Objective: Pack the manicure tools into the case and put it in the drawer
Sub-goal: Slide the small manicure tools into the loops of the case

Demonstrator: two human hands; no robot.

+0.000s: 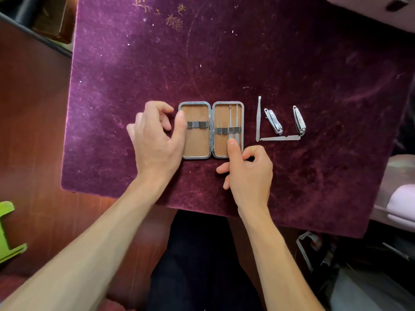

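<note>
The worktop point(224, 63), covered in purple velvet, fills most of the frame; at its centre the case point(211, 130) lies opened flat, two tan halves side by side, the hinge running from the top of the frame toward the bottom, so each half's long axis runs the same way.

The left hand point(155, 142) rests at the case's left edge, thumb laid on the left half near its elastic band, the other fingers loosely curled and gripping nothing; it seems to be steadying the case. The right hand point(247, 173) sits just below the right half, its fingers point(232, 149) mostly folded with one extended, the tip touching the lower ends of two slim probes point(233, 122) already tucked under the right half's band; it holds nothing.

Judging by this, the step in hand is seating those probes; packing is early, with four tools left on the cloth to the right of the case. The nail file point(280, 138) lies crosswise, left to right; the tweezers point(258, 118) stand lengthwise, parallel to the hinge; the two nail clippers point(274, 121) point(299, 120) lie nearly lengthwise, slightly tilted.

The next move probably calls for the right hand to reach right, pinch one tool, turn it parallel to the hinge and slide it under a band; the drawer is not in view.
</note>
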